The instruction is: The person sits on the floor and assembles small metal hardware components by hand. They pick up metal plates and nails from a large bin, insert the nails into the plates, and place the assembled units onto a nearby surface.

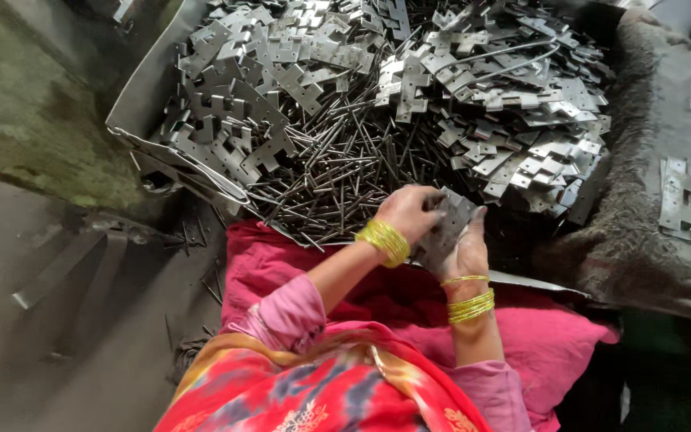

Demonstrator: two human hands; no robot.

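My left hand (411, 211) and my right hand (465, 252) are close together, both closed around a grey metal hinge plate (449, 226) with holes and notched edges. They hover over the near edge of a heap of thin metal pins (337, 172). Stamped hinge plates are piled to the left (233, 104) and to the right (513, 104) of the pins. Yellow bangles sit on both wrists. Whether a pin is in either hand is hidden.
The parts lie on a grey sheet-metal tray (141, 88). A pink cushion (545, 336) covers my lap. A dark fuzzy mat (641, 232) on the right carries several assembled hinges (677, 200). Mossy concrete floor (33, 120) and scattered pins lie on the left.
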